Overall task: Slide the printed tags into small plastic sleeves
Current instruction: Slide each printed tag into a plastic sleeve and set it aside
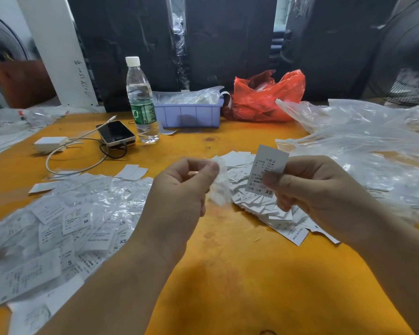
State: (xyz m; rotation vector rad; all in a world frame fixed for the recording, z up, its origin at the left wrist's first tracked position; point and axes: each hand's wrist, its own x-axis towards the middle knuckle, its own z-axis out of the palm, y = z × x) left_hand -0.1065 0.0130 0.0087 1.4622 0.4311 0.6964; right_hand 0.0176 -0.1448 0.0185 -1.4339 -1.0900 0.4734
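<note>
- The right hand pinches a printed tag marked XS between thumb and fingers, holding it upright above the orange surface, print towards the camera.
- The left hand pinches a small clear plastic sleeve at its upper edge; the film is blurred, so whether its mouth is already open cannot be told.
- Tag and sleeve are near each other but apart — the tag is not yet inside, so the step in hand looks like lining up for insertion.
- To do it well, the sleeve's mouth probably needs spreading first with a rub of thumb against finger, since thin film tends to cling to itself.
- A corner of the tag led in first would likely enter more easily than the whole edge; the right hand's grip sits low on the tag, which leaves the upper part free to go in.
- Loose tags lie in a heap under the right hand, and what look like finished sleeved tags spread in a pile to the left — the filled one likely belongs there.
- A water bottle and a phone stand well behind, clear of the work.
</note>
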